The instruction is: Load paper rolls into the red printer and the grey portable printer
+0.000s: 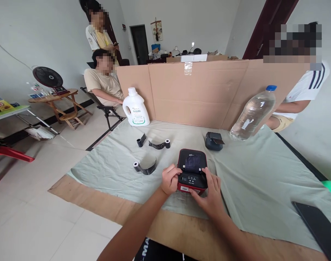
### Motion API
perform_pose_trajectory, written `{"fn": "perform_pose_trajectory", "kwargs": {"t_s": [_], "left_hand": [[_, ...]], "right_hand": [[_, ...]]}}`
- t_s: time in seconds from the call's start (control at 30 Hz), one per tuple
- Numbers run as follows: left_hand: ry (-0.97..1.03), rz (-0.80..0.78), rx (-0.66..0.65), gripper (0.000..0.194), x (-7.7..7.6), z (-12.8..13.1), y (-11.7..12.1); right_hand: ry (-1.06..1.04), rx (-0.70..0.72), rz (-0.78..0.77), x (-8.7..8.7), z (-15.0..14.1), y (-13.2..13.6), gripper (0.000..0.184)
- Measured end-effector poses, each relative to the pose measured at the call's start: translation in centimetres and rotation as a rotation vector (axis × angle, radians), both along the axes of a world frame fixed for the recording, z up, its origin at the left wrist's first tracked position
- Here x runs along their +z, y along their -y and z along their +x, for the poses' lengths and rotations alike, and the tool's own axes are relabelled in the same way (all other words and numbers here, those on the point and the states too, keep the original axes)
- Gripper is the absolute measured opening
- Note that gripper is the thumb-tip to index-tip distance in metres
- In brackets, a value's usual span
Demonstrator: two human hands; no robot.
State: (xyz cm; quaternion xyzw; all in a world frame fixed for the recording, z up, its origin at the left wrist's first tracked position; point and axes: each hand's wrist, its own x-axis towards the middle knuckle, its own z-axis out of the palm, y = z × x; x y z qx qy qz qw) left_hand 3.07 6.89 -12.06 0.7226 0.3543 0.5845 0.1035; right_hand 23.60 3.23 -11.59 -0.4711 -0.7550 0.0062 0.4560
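A small black-and-red label printer (193, 180) rests on the cloth in front of me, with a dark glossy strip (192, 161) lying over its top. My left hand (170, 179) is closed at its left side, fingers curled and their tips pressed to the top edge. From the right, my right hand (210, 188) grips the casing, thumb at the front side and index finger on top. Left of the printer, several rolls lie partly unwound: a dark label roll (136, 166), another label roll (167, 144) and a smaller roll (139, 142).
Behind stands a cardboard panel (195, 94), with a white detergent jug (137, 108) and a tilted water bottle (254, 114) against it. A dark grey device (213, 141) sits at back right, a black phone (315, 224) at front right. Several people are beyond the table.
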Motion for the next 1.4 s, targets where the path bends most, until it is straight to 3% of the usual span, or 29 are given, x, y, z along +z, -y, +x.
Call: {"fn": "perform_pose_trajectory", "kwargs": {"t_s": [0.17, 0.33, 0.5, 0.73, 0.83, 1.0, 1.2, 1.27, 1.33, 1.4], "left_hand": [[0.053, -0.025, -0.006, 0.030, 0.2, 0.2, 0.3], [0.053, -0.019, -0.043, 0.026, 0.8, -0.1, 0.7], [0.031, -0.011, -0.053, 0.026, 1.4, -0.3, 1.0], [-0.121, -0.112, -0.072, 0.059, 2.1, -0.5, 0.9], [-0.144, -0.180, -0.118, 0.060, 2.4, -0.6, 0.9], [-0.119, -0.177, -0.109, 0.052, 2.6, -0.6, 1.0], [-0.082, -0.078, -0.131, 0.040, 2.3, -0.6, 1.1], [-0.086, -0.051, -0.147, 0.035, 2.3, -0.6, 1.2], [-0.096, -0.028, -0.154, 0.034, 2.3, -0.6, 1.4], [-0.105, -0.007, -0.158, 0.036, 2.2, -0.7, 1.5]], "right_hand": [[-0.009, 0.041, -0.042, 0.1, 0.5, 0.0, 0.087], [-0.014, 0.116, -0.066, 0.8, 1.2, -0.3, 0.069], [0.023, 0.154, -0.066, 3.7, 1.8, -2.8, 0.058], [-0.073, 0.123, -0.216, 7.3, 1.9, -7.8, 0.053], [-0.148, 0.109, -0.277, 7.6, 1.6, -7.7, 0.055], [-0.166, 0.007, -0.238, 7.3, 0.7, -6.0, 0.039], [-0.226, 0.039, -0.370, 7.8, 0.0, -6.0, 0.023], [-0.226, 0.111, -0.459, 8.3, 0.2, -6.5, 0.016], [-0.120, 0.236, -0.614, 8.9, 0.5, -7.0, 0.011], [0.112, 0.333, -0.720, 9.8, 0.3, -7.6, 0.018]]}}
